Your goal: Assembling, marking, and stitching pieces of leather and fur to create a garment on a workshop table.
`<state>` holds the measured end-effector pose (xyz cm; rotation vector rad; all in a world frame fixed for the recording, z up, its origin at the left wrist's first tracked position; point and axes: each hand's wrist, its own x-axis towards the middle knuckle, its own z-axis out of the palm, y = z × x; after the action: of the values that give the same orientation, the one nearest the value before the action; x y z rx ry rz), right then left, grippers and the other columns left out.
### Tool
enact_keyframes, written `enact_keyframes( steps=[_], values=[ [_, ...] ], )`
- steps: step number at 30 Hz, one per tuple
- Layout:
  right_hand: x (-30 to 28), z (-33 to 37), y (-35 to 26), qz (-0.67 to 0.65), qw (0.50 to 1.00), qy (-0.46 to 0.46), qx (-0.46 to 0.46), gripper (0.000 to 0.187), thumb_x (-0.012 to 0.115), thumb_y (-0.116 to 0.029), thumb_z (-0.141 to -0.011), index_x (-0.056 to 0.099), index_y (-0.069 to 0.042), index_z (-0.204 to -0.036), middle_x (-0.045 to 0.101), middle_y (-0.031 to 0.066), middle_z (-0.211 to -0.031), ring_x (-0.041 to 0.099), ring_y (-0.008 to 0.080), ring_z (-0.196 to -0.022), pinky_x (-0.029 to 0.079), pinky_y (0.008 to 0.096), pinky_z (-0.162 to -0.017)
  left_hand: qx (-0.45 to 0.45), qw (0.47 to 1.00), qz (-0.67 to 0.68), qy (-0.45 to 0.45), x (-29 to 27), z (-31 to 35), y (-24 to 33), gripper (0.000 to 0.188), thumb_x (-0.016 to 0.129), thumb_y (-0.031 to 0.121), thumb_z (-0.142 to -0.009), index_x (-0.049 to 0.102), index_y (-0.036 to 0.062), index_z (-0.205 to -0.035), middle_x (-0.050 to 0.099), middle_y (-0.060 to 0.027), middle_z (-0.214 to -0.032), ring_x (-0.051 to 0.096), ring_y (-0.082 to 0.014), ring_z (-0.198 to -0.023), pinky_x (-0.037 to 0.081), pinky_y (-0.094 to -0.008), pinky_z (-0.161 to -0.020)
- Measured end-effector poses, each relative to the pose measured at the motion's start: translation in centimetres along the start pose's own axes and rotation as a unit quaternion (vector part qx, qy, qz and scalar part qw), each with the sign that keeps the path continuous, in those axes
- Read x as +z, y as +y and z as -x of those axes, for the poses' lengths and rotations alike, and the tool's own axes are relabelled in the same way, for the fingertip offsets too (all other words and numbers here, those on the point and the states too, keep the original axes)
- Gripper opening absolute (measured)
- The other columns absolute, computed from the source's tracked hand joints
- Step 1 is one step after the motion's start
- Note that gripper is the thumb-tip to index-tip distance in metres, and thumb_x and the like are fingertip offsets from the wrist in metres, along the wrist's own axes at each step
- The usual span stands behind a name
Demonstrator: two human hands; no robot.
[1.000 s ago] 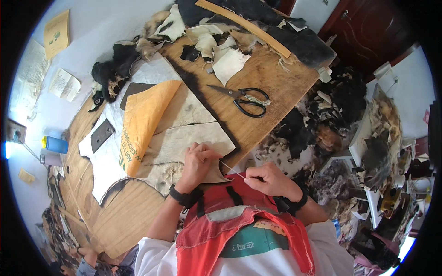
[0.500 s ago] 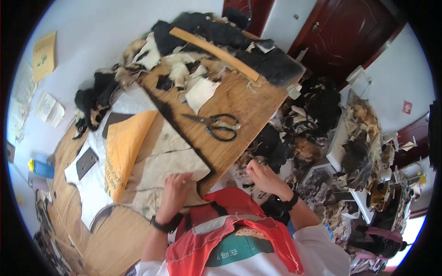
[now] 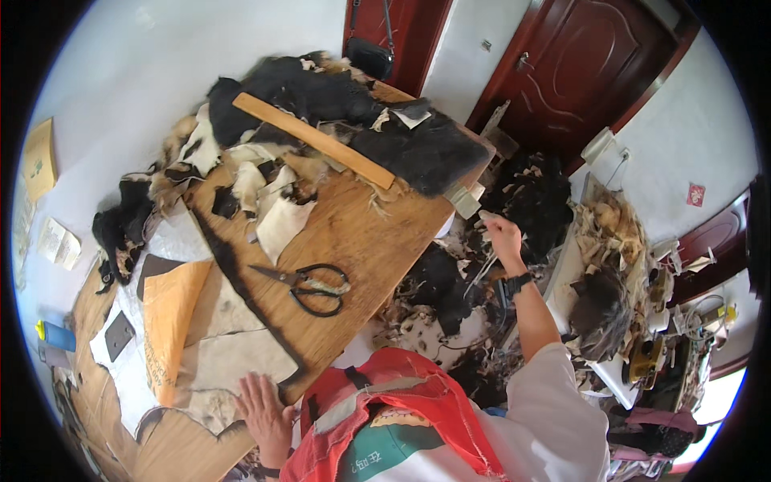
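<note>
My left hand lies with fingers spread on the near edge of a pale hide with dark fur along its border. My right hand is stretched out beyond the table's right side, fingers curled closed. What they hold, if anything, I cannot make out; a small pale bit shows at the fingertips. On the wooden table, black-handled scissors lie right of the hide. An orange-yellow sheet covers part of the hide, over a white sheet. A dark flat piece with holes rests there.
A wooden strip lies across black fur pieces at the table's far side. Pale hide scraps sit before it. Fur scraps are heaped right of the table. A blue bottle stands far left.
My right hand has reached forward and outward, away from my body. The fingers of my left hand have spread on the hide. The whole view has shifted to the right.
</note>
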<state>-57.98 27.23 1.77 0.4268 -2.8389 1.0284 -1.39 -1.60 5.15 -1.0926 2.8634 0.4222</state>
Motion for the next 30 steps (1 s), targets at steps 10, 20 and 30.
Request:
enact_keyframes(
  steps=[10, 20, 30],
  values=[
    [4.6, -10.2, 2.2, 0.1, 0.993, 0.004, -0.064, 0.018, 0.062, -0.02, -0.084, 0.073, -0.008, -0.092, 0.071, 0.022, -0.093, 0.069, 0.0406, -0.089, 0.055, 0.048, -0.079, -0.054, 0.997, -0.036, 0.051, 1.9, 0.3, -0.4, 0.089, 0.022, 0.072, -0.097, 0.037, 0.0045, -0.153, 0.028, -0.024, -0.161, 0.019, -0.044, -0.151, 0.011, -0.0607, -0.119],
    [2.7, -10.0, -0.5, 0.259, 0.945, 0.019, -0.196, 0.035, 0.057, -0.035, -0.097, 0.064, -0.008, -0.118, 0.062, 0.0148, -0.125, 0.062, 0.0369, -0.109, 0.052, 0.0477, -0.087, -0.068, 0.995, -0.045, 0.065, 1.1, 0.6, 0.5, 0.079, 0.037, 0.067, -0.096, 0.046, 0.0111, -0.151, 0.035, -0.0216, -0.159, 0.027, -0.042, -0.149, 0.014, -0.0605, -0.119],
    [7.4, 5.9, -23.9, 0.011, 0.822, -0.365, -0.437, 0.029, 0.065, -0.021, -0.093, 0.061, -0.005, -0.118, 0.068, 0.0158, -0.101, 0.065, 0.0362, -0.097, 0.051, 0.0467, -0.078, -0.069, 0.992, -0.056, 0.086, 1.7, 1.5, -0.1, 0.085, 0.028, 0.075, -0.094, 0.042, 0.0147, -0.153, 0.034, -0.0171, -0.16, 0.027, -0.0393, -0.149, 0.016, -0.0634, -0.118]
  ],
)
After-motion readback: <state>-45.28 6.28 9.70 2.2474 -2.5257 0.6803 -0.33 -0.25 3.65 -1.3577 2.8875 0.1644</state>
